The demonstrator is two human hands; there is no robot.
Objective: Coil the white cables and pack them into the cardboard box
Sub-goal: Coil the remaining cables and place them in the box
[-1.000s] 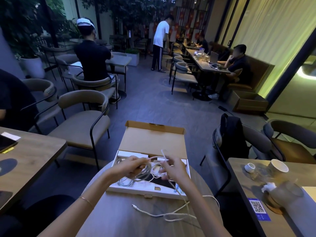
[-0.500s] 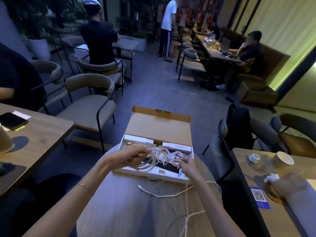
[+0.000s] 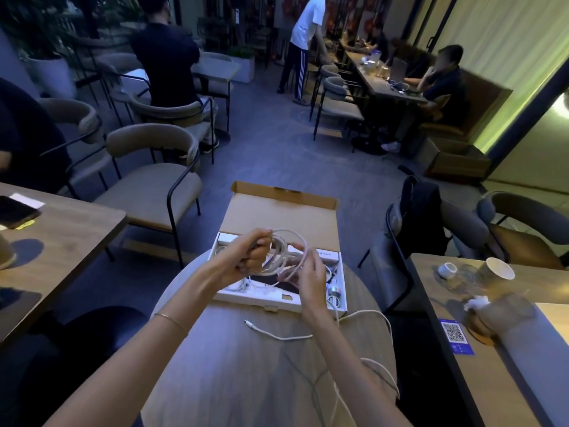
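- Above the open cardboard box (image 3: 278,215), the left hand (image 3: 246,257) is clenched round the white cable's coil (image 3: 284,254); the right hand (image 3: 309,277) pinches a loop
- Risk: the loose tail (image 3: 277,334) trailing over the round table (image 3: 234,380) could snag; loops may spring apart if either grip slackens

A QR code (image 3: 452,331) was printed on a blue card (image 3: 455,337) at the near left edge of the right-hand table (image 3: 480,380). Lettering on the cardboard box (image 3: 277,217) insert was illegible.
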